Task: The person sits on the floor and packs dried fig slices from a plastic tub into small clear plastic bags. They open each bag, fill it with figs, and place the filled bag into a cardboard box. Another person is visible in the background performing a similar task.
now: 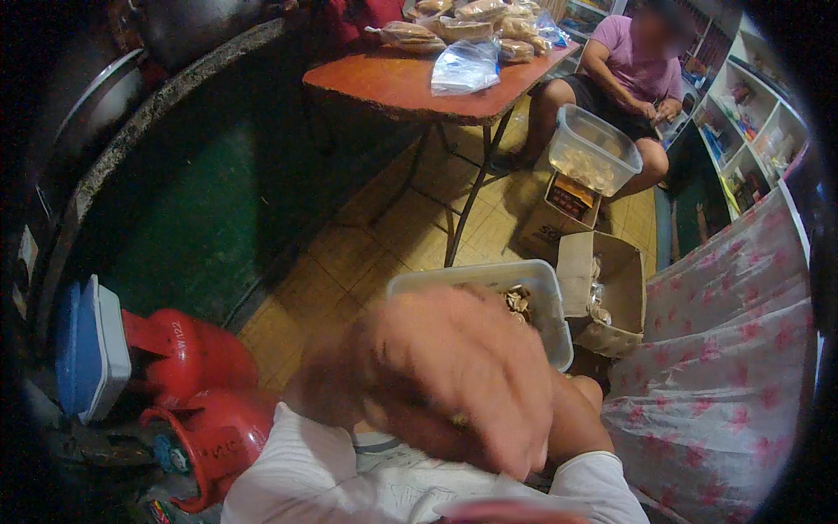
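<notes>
My left hand is raised close to the camera, large and blurred by motion, in front of my chest. The right arm comes up from the other side and its hand is mostly hidden behind or overlapping the near hand; I cannot tell where one ends and the other begins. Whether either hand holds something cannot be seen. Partly covered behind them stands a clear plastic tub with brown, round flat pieces inside. Right of it, an open cardboard box holds clear-wrapped pieces.
Another person sits beyond a second plastic tub on a cardboard box. A red-brown table bears bagged bread-like goods. Red gas cylinders stand left; a flowered curtain hangs right.
</notes>
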Available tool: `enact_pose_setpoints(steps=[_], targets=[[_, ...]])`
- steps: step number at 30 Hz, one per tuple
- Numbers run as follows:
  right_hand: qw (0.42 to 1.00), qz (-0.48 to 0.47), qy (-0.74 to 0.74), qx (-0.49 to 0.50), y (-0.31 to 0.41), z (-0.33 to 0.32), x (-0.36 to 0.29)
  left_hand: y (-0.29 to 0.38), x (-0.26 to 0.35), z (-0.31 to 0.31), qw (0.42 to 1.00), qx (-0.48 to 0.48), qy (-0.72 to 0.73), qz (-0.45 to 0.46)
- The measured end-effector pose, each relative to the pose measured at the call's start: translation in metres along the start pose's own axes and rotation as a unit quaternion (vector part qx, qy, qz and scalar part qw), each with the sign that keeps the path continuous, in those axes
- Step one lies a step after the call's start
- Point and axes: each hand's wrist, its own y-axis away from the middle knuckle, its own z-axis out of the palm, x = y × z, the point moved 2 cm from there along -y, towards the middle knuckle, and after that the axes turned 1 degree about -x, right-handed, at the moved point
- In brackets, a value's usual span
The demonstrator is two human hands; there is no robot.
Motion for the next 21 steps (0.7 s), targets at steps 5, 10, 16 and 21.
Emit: enact_pose_setpoints(steps=[5, 10, 16, 21], targets=[[0.995, -0.073, 0.061, 0.024, -0.001, -0.009, -0.017, 0.006, -0.008, -0.034, 0.973, 0.105, -0.199, -0.057], [0.990, -0.105, 0.076, 0.053, -0.006, -0.015, -0.014, 0.010, -0.016, -0.052, 0.884, 0.142, -0.408, -0.176], [0.995, -0.072, 0.059, 0.044, -0.008, -0.017, -0.014, 0.009, -0.027, -0.056, 0.875, 0.131, -0.423, -0.198], [0.990, -0.105, 0.078, 0.052, -0.008, -0.019, -0.016, 0.008, -0.029, -0.058, 0.875, 0.115, -0.427, -0.196]])
